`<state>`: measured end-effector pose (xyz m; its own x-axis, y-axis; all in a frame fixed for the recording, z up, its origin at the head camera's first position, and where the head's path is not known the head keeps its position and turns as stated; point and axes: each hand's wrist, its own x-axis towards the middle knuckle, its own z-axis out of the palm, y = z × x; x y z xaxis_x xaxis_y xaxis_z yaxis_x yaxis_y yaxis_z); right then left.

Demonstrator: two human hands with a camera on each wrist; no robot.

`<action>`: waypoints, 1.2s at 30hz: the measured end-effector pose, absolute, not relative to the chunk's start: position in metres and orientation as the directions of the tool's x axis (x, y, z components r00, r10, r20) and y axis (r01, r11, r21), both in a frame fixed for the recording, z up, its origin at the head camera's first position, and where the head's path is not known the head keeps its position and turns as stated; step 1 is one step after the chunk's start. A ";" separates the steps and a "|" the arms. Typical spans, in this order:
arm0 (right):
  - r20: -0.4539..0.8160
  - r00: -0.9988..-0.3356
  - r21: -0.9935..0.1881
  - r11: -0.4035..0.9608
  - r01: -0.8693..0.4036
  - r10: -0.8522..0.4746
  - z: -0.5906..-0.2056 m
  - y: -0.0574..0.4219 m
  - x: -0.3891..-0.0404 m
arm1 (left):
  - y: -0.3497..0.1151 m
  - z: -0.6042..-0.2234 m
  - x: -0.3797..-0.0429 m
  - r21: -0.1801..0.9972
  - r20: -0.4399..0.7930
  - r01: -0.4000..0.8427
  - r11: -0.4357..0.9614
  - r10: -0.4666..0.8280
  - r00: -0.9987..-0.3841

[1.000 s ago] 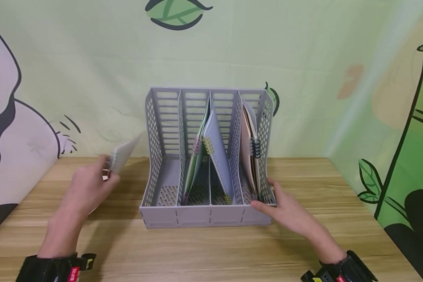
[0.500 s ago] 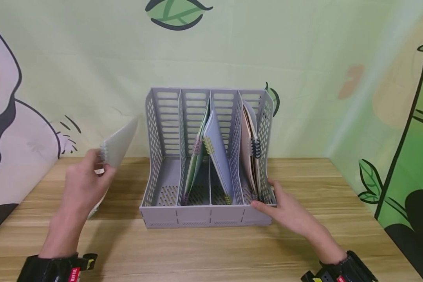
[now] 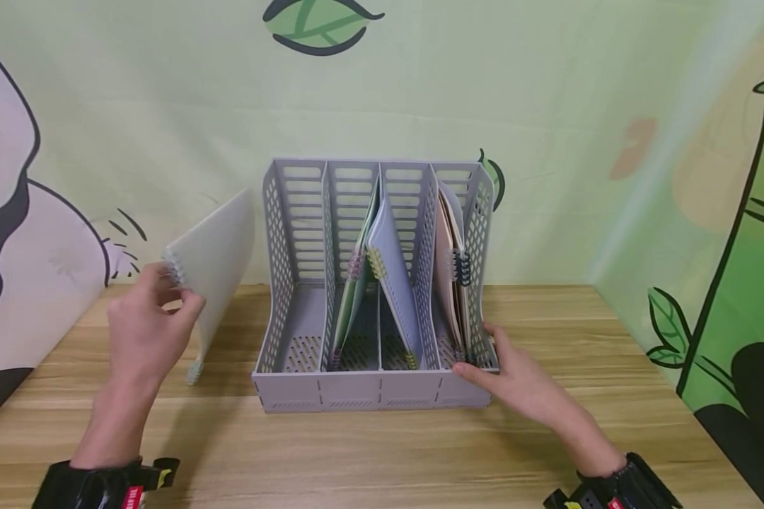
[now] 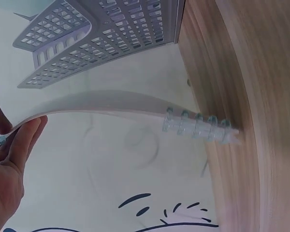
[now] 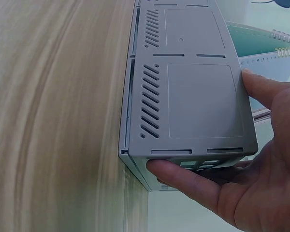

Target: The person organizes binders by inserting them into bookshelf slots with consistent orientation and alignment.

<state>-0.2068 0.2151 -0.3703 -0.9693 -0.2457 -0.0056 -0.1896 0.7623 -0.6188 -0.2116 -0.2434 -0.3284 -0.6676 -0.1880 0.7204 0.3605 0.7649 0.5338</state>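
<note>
A white spiral-bound notebook [image 3: 219,247] is pinched by my left hand [image 3: 149,322] at its ringed edge, upright and left of the grey file organizer [image 3: 350,390]. In the left wrist view the notebook [image 4: 106,100] bows, its lower clear rings [image 4: 198,126] close to the tabletop; whether they touch is unclear. My right hand [image 3: 525,382] grips the organizer's front right corner, thumb on the front rim and fingers along the side. The right wrist view shows the organizer's front panel [image 5: 205,101] between thumb and fingers.
A green notebook [image 3: 350,304] and a blue notebook [image 3: 395,272] lean in the middle compartments. Several notebooks, one pink [image 3: 444,268], stand in the rightmost one. The wooden table [image 3: 382,459] meets a printed backdrop [image 3: 547,92] behind the organizer.
The left hand has risen slightly and shifted left, turning the notebook so more of its cover shows and its lower end swings right. The right hand and organizer stay put.
</note>
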 end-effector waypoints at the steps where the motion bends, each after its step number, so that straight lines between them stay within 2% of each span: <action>1: -0.005 -0.969 -0.619 0.762 -0.190 -0.246 -0.370 0.215 -0.207 | -0.243 -0.328 -0.211 0.542 0.718 0.362 0.759 -0.195 -0.668; 7: 0.002 -0.969 -0.618 0.761 -0.196 -0.248 -0.370 0.215 -0.207 | -0.244 -0.326 -0.211 0.568 0.712 0.346 0.747 -0.235 -0.661; 17: 0.000 -0.968 -0.624 0.757 -0.194 -0.249 -0.370 0.215 -0.206 | -0.247 -0.325 -0.210 0.629 0.671 0.251 0.736 -0.351 -0.653; 27: 0.001 -0.968 -0.627 0.754 -0.196 -0.251 -0.370 0.215 -0.206 | -0.250 -0.322 -0.208 0.653 0.649 0.229 0.722 -0.377 -0.660; 36: 0.006 -0.968 -0.623 0.756 -0.200 -0.251 -0.370 0.215 -0.206 | -0.251 -0.317 -0.203 0.675 0.591 0.128 0.726 -0.429 -0.683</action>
<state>-0.2058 0.2147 -0.3700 -0.9678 -0.2515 0.0059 -0.2003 0.7564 -0.6227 -0.2033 -0.2514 -0.3174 -0.6833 -0.4289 0.5909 0.1282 0.7262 0.6754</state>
